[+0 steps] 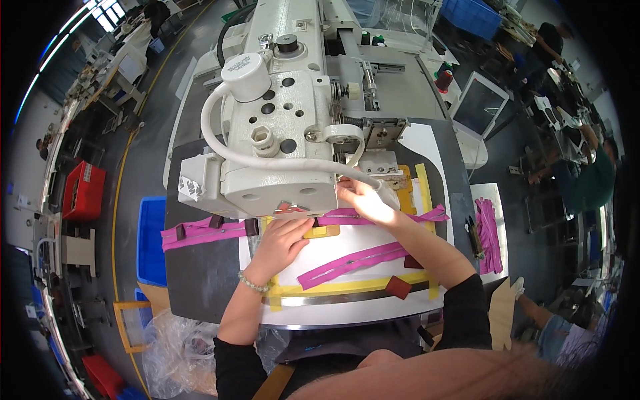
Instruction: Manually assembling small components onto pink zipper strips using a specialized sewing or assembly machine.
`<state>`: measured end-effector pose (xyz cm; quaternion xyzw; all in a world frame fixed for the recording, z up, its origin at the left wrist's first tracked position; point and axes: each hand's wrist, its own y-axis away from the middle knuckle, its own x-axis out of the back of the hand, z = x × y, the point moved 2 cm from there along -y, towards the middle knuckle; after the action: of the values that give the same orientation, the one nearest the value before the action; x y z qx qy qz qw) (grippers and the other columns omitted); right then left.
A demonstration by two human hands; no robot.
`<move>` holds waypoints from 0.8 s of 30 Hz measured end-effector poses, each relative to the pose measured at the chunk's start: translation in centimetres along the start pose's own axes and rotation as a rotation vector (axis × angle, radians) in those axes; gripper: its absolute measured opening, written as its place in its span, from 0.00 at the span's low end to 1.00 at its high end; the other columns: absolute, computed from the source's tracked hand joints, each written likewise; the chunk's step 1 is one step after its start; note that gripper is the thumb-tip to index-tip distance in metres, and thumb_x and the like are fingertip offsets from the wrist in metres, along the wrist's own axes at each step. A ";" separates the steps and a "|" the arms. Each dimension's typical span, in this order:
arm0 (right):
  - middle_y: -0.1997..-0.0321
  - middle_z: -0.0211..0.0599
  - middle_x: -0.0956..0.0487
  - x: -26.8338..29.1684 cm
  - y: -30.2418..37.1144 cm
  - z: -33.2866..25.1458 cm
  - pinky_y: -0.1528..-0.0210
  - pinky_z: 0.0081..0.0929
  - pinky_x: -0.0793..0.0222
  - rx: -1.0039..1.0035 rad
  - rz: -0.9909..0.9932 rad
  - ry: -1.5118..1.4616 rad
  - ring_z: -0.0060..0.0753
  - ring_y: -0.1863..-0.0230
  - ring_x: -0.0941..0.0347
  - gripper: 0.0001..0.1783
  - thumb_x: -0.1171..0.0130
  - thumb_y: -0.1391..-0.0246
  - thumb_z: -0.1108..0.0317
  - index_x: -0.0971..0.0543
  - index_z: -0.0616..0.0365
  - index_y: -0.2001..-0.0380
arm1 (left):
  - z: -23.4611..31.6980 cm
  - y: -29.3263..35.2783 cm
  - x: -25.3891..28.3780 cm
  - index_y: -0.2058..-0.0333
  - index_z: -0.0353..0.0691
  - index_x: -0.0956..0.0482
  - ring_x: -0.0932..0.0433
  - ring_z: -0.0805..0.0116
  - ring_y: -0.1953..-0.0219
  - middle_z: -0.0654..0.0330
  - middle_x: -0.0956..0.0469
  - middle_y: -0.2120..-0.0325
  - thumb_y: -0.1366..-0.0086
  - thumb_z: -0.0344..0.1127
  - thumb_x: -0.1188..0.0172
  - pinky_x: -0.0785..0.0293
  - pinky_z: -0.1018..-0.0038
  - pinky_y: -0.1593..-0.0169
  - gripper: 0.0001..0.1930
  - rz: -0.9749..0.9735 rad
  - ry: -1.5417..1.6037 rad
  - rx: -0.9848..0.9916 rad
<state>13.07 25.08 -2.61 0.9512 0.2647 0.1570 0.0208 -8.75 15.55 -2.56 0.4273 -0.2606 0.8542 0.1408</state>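
Observation:
A long magenta zipper [423, 216] runs sideways under the white sewing machine head [280, 167]. My left hand [283, 247] lies across this strip, fingers stretched out and thumb apart, the fingertips beside a small dark patch and a yellow plate [321, 232]. Close to the needle area, my right hand [363, 202] is closed, its fingertips partly behind the machine head; what they hold is hidden. At the left, dark red patches [251, 227] sit on a magenta zipper length [203, 231]. Another magenta zipper [353, 263] lies in front of my hands.
White sheeting edged with yellow tape [347, 289] covers the worktop. A loose red patch [399, 287] lies near its front edge. At the right are stacked magenta zippers [489, 237] and a screen [479, 103]. A blue bin [152, 240] stands left; other people work farther right.

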 end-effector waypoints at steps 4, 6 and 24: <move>0.60 0.32 0.23 0.6 0.9 -1.1 0.49 0.27 0.33 0.020 0.153 -0.486 0.21 0.56 0.26 0.23 0.42 0.41 0.59 0.34 0.59 0.48 | 0.0 0.2 0.1 0.47 0.40 0.25 0.26 0.57 0.50 0.56 0.22 0.54 0.46 0.35 0.35 0.34 0.62 0.45 0.25 0.014 -0.001 0.000; 0.59 0.31 0.23 0.5 2.0 -1.9 0.52 0.25 0.32 0.121 -0.230 -0.096 0.20 0.56 0.26 0.20 0.38 0.44 0.60 0.29 0.57 0.52 | 0.2 0.3 0.3 0.44 0.39 0.28 0.27 0.55 0.50 0.54 0.22 0.55 0.44 0.37 0.35 0.34 0.62 0.45 0.28 0.031 0.007 0.027; 0.63 0.34 0.23 1.3 5.3 -1.4 0.51 0.32 0.33 0.728 -0.050 0.776 0.36 0.57 0.26 0.20 0.41 0.60 0.77 0.20 0.58 0.58 | 3.0 0.3 -0.2 0.41 0.58 0.30 0.37 0.53 0.44 0.52 0.35 0.48 0.47 0.51 0.35 0.40 0.57 0.40 0.33 -0.130 -0.190 0.026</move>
<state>16.32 21.08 -0.27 0.7622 0.3127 0.3950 -0.4064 -6.78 13.54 -1.33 0.5243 -0.2333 0.8021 0.1652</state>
